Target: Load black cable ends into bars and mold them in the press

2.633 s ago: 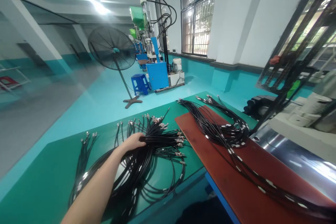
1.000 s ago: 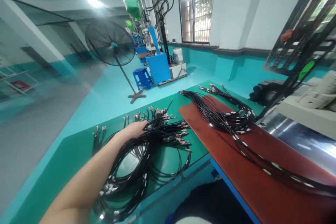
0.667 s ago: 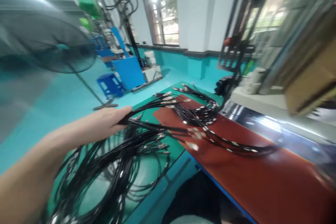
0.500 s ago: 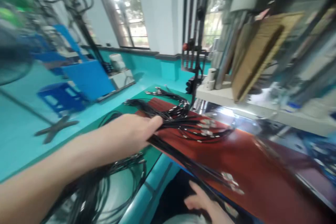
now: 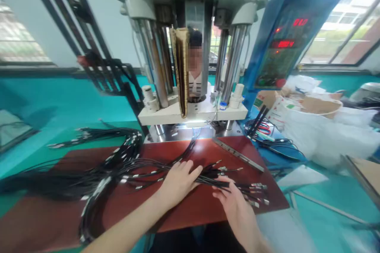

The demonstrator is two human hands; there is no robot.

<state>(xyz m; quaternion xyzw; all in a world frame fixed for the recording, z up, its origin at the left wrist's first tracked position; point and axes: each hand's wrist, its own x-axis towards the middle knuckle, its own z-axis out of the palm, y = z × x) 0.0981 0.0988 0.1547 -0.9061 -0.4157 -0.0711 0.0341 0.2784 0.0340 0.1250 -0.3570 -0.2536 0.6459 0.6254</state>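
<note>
A bundle of thin black cables [image 5: 208, 180] with small metal-and-white end connectors lies across the reddish-brown work surface [image 5: 166, 221]. My left hand [image 5: 179, 182] lies over this bundle, its fingers curled round the cables. Closer to the connector ends, my right hand [image 5: 236, 203] has its thumb and fingers closed about the same cables. The undersides of both grips are hidden. On the left, more black cables [image 5: 118, 160] with white tags lie in a curved heap. A few cables [image 5: 188, 150] run back under the press.
A pale press [image 5: 192, 116] with steel columns stands behind the work surface, cardboard leaning in it. A metal strip [image 5: 237, 154] lies at the back right. A blue control box [image 5: 285, 43] and white sacks [image 5: 323, 130] are on the right. Beyond the press is a person [image 5: 195, 81].
The view has swung right to face the press. My left hand has brought the cable bundle across the work surface, and my right hand has come up from below to its connector end.
</note>
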